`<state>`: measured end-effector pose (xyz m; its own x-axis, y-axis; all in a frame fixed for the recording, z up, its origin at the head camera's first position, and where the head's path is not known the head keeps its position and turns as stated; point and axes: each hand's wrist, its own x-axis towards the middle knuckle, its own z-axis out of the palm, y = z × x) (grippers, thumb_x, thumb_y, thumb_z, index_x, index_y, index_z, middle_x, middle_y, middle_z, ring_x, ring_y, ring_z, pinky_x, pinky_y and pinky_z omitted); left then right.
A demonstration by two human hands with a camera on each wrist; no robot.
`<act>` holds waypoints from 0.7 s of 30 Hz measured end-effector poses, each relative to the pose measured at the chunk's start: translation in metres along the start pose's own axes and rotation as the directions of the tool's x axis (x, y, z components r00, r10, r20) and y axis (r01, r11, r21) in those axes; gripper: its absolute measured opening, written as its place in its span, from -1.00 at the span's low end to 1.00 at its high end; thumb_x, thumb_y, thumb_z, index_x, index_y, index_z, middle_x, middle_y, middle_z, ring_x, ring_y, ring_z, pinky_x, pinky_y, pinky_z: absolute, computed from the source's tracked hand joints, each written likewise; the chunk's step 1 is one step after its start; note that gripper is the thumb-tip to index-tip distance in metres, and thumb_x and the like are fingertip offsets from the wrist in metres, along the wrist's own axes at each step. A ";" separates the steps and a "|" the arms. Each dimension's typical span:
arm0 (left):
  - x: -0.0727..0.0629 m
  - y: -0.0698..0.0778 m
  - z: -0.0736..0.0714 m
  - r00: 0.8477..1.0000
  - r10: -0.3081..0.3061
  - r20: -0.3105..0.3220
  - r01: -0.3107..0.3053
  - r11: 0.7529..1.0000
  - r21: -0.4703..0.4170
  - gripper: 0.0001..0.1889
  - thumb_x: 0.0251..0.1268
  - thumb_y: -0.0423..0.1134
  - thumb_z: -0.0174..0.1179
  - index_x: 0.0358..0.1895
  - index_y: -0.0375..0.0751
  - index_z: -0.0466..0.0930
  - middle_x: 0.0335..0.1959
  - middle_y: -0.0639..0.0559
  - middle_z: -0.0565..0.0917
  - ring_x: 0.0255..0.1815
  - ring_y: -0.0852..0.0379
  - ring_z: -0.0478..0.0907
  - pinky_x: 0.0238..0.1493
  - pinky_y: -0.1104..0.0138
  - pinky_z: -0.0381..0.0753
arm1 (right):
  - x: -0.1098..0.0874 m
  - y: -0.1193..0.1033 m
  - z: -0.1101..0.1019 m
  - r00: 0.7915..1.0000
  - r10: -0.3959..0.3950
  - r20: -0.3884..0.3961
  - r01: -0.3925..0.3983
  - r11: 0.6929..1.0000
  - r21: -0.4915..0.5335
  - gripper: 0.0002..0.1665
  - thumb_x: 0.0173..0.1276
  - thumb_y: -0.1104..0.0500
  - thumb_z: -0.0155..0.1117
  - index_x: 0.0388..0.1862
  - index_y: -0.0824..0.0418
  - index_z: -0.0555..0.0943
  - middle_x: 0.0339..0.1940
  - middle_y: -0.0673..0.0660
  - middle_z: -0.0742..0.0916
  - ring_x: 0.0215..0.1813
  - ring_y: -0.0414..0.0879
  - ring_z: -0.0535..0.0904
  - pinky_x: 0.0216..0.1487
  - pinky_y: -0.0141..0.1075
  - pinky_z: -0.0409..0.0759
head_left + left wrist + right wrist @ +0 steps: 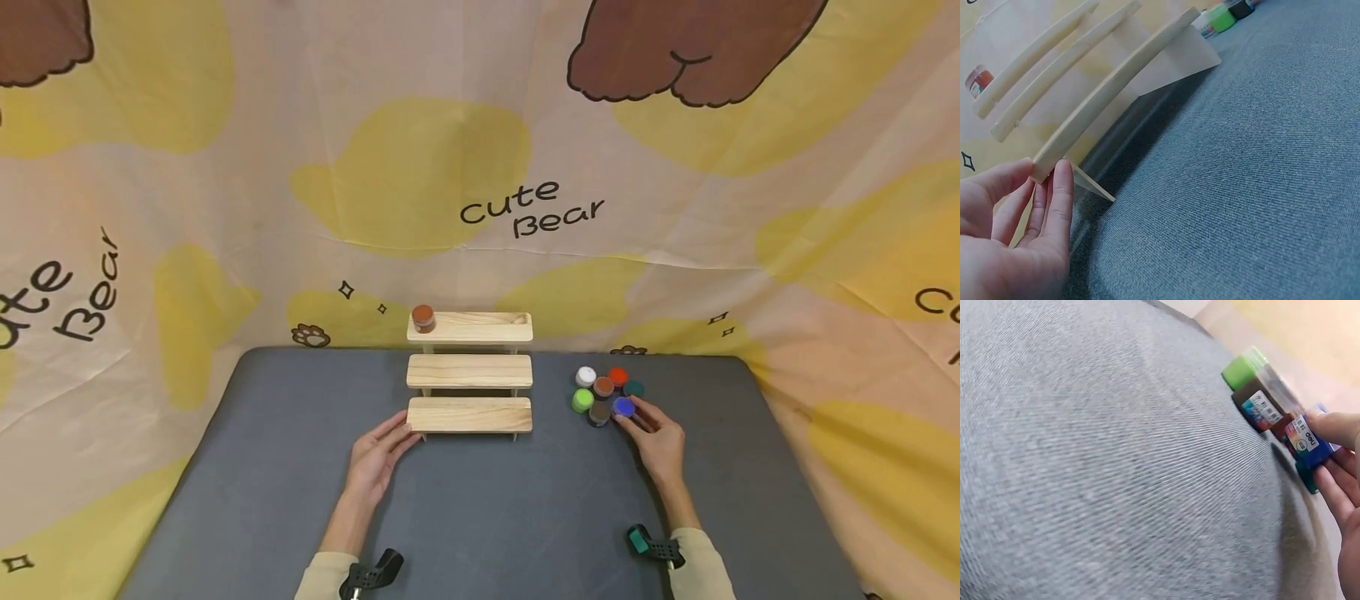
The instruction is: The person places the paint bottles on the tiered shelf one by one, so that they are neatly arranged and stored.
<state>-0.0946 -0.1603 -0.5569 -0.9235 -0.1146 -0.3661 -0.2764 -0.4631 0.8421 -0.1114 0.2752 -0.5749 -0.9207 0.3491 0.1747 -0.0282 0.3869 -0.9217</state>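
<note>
A three-tier wooden stand (pixel 469 415) is on the grey table. My left hand (pixel 377 457) pinches the left end of its lowest shelf, thumb on top and fingers beneath, as the left wrist view shows. On the top shelf's left end sits a brown paint jar (pixel 423 317). My right hand (pixel 660 442) holds a blue paint jar (pixel 1307 441) between thumb and fingers, at the near right of a cluster of jars. Beside it are a dark brown jar (pixel 599 413), a light green jar (pixel 582 400) and a dark teal jar (pixel 633 389).
Also in the cluster are a white jar (pixel 586 377), a reddish-brown jar (pixel 603 386) and a red-orange jar (pixel 618 377). A printed cloth backdrop (pixel 420 183) hangs behind the table (pixel 285 433). Each wrist carries a black strap.
</note>
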 end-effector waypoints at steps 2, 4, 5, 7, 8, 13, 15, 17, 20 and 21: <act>0.000 0.000 0.000 1.000 0.006 -0.001 -0.006 1.000 0.003 -0.50 0.31 -0.55 0.17 0.31 -0.54 0.36 0.28 -0.36 0.44 -0.02 0.09 0.67 0.19 0.22 0.67 | 0.001 -0.003 -0.002 1.000 0.010 0.000 -0.010 1.000 -0.011 -0.47 0.13 0.29 0.53 0.11 0.33 0.66 0.06 0.31 0.70 -0.19 -0.60 0.55 -0.13 -0.76 0.58; 0.000 0.000 0.001 1.000 0.007 -0.002 -0.007 1.000 0.002 -0.51 0.30 -0.56 0.17 0.30 -0.55 0.36 0.27 -0.35 0.45 -0.02 0.09 0.67 0.18 0.21 0.67 | 0.002 -0.007 -0.004 1.000 0.023 0.005 -0.023 1.000 -0.008 -0.47 0.14 0.27 0.52 0.12 0.32 0.65 0.07 0.31 0.69 -0.18 -0.59 0.55 -0.13 -0.76 0.58; 0.000 0.000 0.001 1.000 0.004 -0.002 -0.004 1.000 -0.002 -0.51 0.30 -0.56 0.17 0.30 -0.55 0.37 0.27 -0.35 0.45 -0.02 0.08 0.67 0.18 0.21 0.67 | 0.002 -0.011 -0.005 1.000 0.026 0.006 -0.026 1.000 -0.005 -0.48 0.14 0.28 0.52 0.12 0.33 0.65 0.08 0.32 0.69 -0.17 -0.57 0.56 -0.14 -0.76 0.58; 0.000 0.001 0.000 1.000 0.000 0.004 0.000 1.000 0.001 -0.51 0.31 -0.56 0.16 0.30 -0.55 0.37 0.27 -0.35 0.45 -0.03 0.08 0.67 0.19 0.21 0.67 | 0.001 -0.022 -0.007 1.000 0.013 0.009 -0.013 1.000 -0.002 -0.48 0.15 0.33 0.50 0.12 0.39 0.64 0.07 0.39 0.67 -0.14 -0.48 0.61 -0.14 -0.74 0.59; 0.000 0.001 0.000 1.000 -0.005 0.007 0.005 1.000 -0.002 -0.52 0.31 -0.57 0.16 0.30 -0.55 0.37 0.27 -0.36 0.45 -0.03 0.07 0.67 0.19 0.21 0.67 | 0.001 -0.027 -0.007 1.000 0.004 0.009 -0.004 1.000 0.004 -0.49 0.14 0.35 0.50 0.11 0.41 0.63 0.07 0.41 0.67 -0.12 -0.42 0.63 -0.14 -0.73 0.61; -0.001 0.001 -0.001 1.000 -0.010 0.027 0.010 1.000 0.012 -0.51 0.32 -0.56 0.15 0.32 -0.54 0.35 0.31 -0.39 0.39 -0.02 0.08 0.67 0.20 0.21 0.66 | 0.005 -0.036 -0.007 1.000 -0.017 0.007 0.017 1.000 0.005 -0.51 0.12 0.37 0.51 0.08 0.42 0.65 0.03 0.40 0.68 -0.12 -0.36 0.65 -0.15 -0.71 0.63; -0.001 0.000 -0.002 0.999 -0.007 0.032 0.007 1.000 0.014 -0.50 0.33 -0.56 0.15 0.33 -0.54 0.33 0.33 -0.39 0.38 -0.02 0.08 0.67 0.21 0.21 0.66 | 0.009 -0.032 -0.005 1.000 -0.011 0.001 0.011 1.000 -0.002 -0.50 0.13 0.33 0.52 0.08 0.38 0.66 0.04 0.36 0.69 -0.14 -0.45 0.62 -0.14 -0.72 0.61; -0.001 0.001 -0.002 1.000 -0.003 0.030 0.003 1.000 0.007 -0.50 0.33 -0.55 0.14 0.33 -0.54 0.33 0.33 -0.39 0.38 -0.02 0.08 0.67 0.20 0.21 0.66 | 0.013 -0.029 -0.003 1.000 -0.006 -0.008 0.006 1.000 -0.004 -0.49 0.14 0.29 0.52 0.10 0.36 0.66 0.05 0.35 0.69 -0.16 -0.52 0.59 -0.13 -0.73 0.60; -0.001 0.000 -0.002 1.000 0.004 0.027 -0.005 1.000 0.013 -0.50 0.33 -0.55 0.15 0.33 -0.54 0.34 0.31 -0.37 0.40 -0.01 0.08 0.67 0.20 0.21 0.66 | 0.019 -0.028 0.001 0.999 -0.034 -0.007 0.034 0.999 -0.002 -0.48 0.14 0.25 0.53 0.11 0.34 0.66 0.06 0.33 0.70 -0.14 -0.49 0.61 -0.11 -0.70 0.62; -0.001 0.000 -0.002 1.000 0.010 0.026 -0.010 1.000 0.020 -0.50 0.33 -0.55 0.15 0.32 -0.54 0.34 0.31 -0.37 0.41 -0.02 0.09 0.67 0.19 0.21 0.66 | 0.020 -0.029 0.002 0.999 -0.047 0.000 0.047 0.999 0.002 -0.48 0.14 0.24 0.53 0.11 0.34 0.66 0.05 0.32 0.70 -0.13 -0.45 0.63 -0.09 -0.69 0.63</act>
<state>-0.0937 -0.1617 -0.5571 -0.9326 -0.0966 -0.3477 -0.2721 -0.4444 0.8535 -0.1299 0.2695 -0.5449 -0.9185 0.3302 0.2176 -0.0721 0.4012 -0.9131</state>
